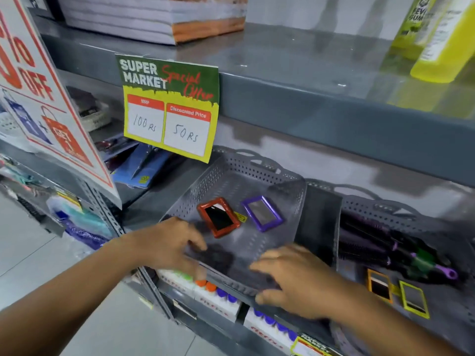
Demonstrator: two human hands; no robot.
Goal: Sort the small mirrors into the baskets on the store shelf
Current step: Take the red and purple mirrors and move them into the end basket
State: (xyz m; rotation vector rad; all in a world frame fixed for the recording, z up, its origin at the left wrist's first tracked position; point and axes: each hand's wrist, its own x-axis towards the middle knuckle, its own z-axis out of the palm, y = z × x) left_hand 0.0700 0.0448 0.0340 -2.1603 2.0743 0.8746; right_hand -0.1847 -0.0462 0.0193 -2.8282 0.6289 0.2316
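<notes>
A grey perforated basket (pixel 226 178) sits tilted on the lower shelf. Inside it lie a red-framed small mirror (pixel 219 218) and a purple-framed small mirror (pixel 263 213), side by side and apart. My left hand (pixel 169 242) curls over the basket's front-left rim, and my right hand (pixel 298 278) grips the front rim further right, thumb underneath. A second grey basket (pixel 372 205) to the right holds an orange-framed mirror (pixel 379 289) and a yellow-framed mirror (pixel 414 299) near its front. Both hands are blurred.
Dark and purple hairbrushes (pixel 401 250) fill the back of the right basket. A green and yellow price sign (pixel 169 106) hangs from the upper shelf edge (pixel 334 109). Blue packets (pixel 138 165) lie at the left. Boxes of capped bottles (pixel 218 296) stand on the shelf below.
</notes>
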